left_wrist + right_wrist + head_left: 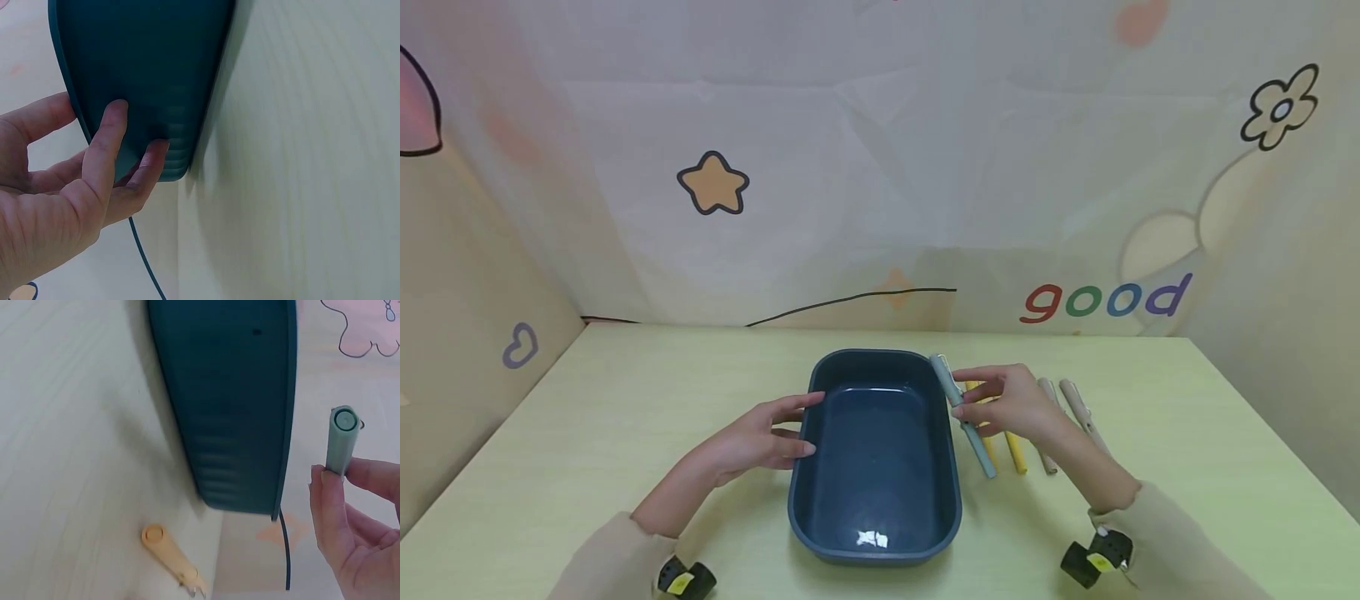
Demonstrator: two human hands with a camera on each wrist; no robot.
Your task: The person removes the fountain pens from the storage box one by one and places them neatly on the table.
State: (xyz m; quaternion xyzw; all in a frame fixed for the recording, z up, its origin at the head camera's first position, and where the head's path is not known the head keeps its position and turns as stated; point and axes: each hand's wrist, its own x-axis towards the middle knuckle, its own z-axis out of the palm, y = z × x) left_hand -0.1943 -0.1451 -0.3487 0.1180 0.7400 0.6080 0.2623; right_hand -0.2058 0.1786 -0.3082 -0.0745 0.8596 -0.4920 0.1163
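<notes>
A dark blue plastic tub (874,467) sits on the table in the middle of the head view. My left hand (767,435) is at its left wall, with fingers over the rim; in the left wrist view, other fingertips (115,112) lie against the outer wall. My right hand (1011,400) pinches a pale blue-green capped pen (976,446), held slanted just beside the tub's right rim. The right wrist view shows this pen (342,440) end-on between thumb and fingers. Beneath that hand lie yellow pens (1017,454), partly hidden.
Right of the yellow pens are two greyish pens (1078,404), partly covered by my right forearm. One yellow-orange pen (167,550) with a clip shows near the tub in the right wrist view. A printed cloth backdrop (850,208) stands behind the pale table (700,367).
</notes>
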